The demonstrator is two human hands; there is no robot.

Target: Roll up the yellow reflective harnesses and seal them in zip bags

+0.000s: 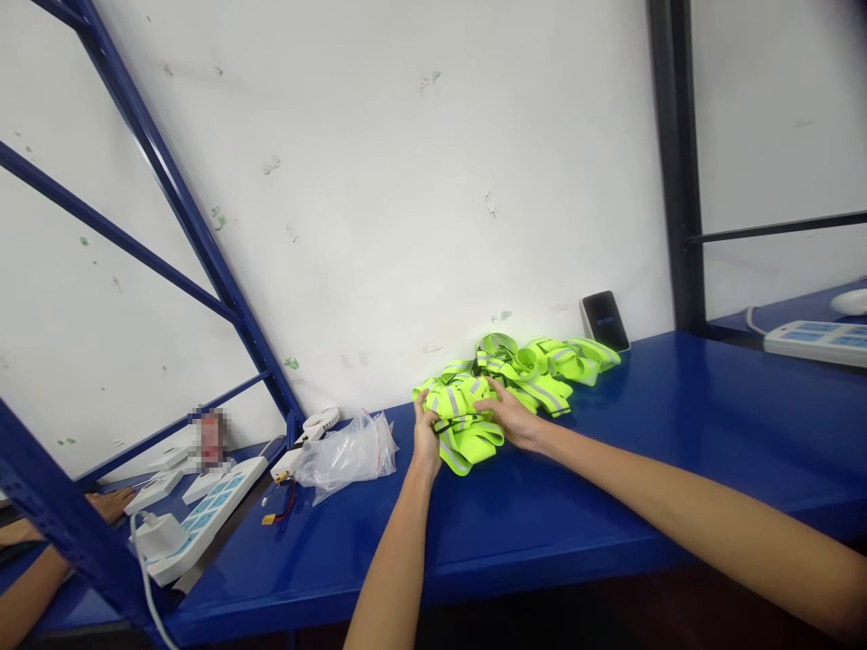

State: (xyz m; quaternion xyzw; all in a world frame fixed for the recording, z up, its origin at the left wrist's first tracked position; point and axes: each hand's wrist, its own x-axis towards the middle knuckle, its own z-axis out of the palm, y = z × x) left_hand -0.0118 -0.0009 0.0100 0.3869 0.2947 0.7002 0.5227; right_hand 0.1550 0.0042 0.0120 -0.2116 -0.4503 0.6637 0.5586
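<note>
A tangled pile of neon yellow-green straps (535,366) with grey reflective stripes lies on the blue shelf near the wall. At its left end, my left hand (425,433) grips a bunched part of the straps from the left side. My right hand (509,415) holds the same bundle from the right, thumb and fingers on the fabric. Strap loops hang below the hands onto the shelf. Some fingertips are hidden in the folds.
Left of the straps lie a clear plastic bag (352,453), a small white fan (321,419) and wires (288,506). A dark-screened device (605,320) leans by the wall. Power strips (213,519) and another person's hand (112,504) are at far left, beyond a blue post (74,524).
</note>
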